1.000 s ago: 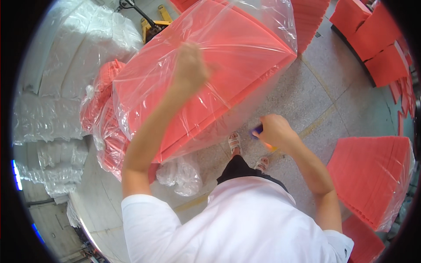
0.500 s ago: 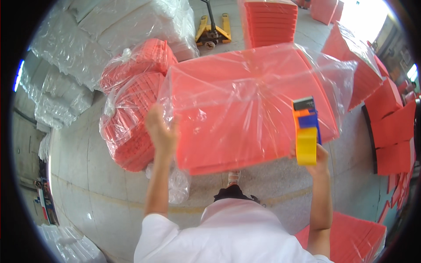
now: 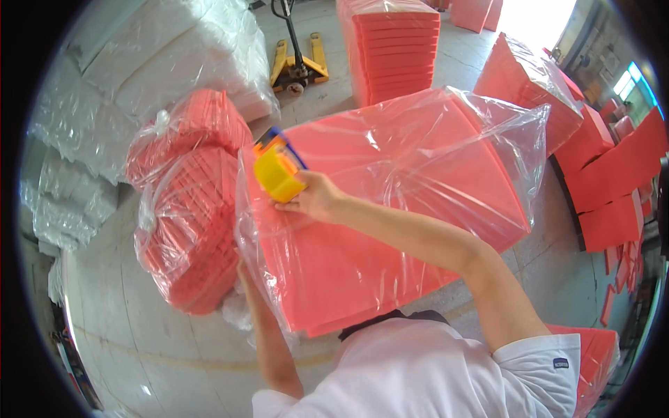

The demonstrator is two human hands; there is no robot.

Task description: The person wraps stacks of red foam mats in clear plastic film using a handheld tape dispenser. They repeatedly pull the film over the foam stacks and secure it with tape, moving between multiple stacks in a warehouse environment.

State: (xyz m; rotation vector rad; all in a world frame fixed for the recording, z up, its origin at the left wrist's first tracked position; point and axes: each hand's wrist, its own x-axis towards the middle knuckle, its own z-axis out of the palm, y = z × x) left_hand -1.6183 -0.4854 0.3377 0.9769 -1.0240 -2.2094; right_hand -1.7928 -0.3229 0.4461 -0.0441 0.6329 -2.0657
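Observation:
A stack of red foam sheets in a clear plastic bag point(image 3: 362, 251) lies in front of me. My right hand point(image 3: 319, 197) reaches across its top to the left end, closed round a tape dispenser point(image 3: 279, 172) with a yellow roll and blue and orange parts. The dispenser is just above the bag's left end. Low beside that same end is my left hand point(image 3: 244, 272); its fingers are hidden, so its grip does not show. Loose clear plastic sticks out past the stack's right end.
Two bagged red foam bundles point(image 3: 191, 230) stand close on the left. Behind them are large white wrapped packs point(image 3: 167, 63) and a yellow pallet jack point(image 3: 300, 66). A tall red foam stack point(image 3: 397, 56) rises beyond the bag; more red blocks point(image 3: 610, 223) line the right.
My right hand has swung from the bag's right side to its left end with the tape dispenser. My left hand has dropped lower beside the left end. The view has shifted.

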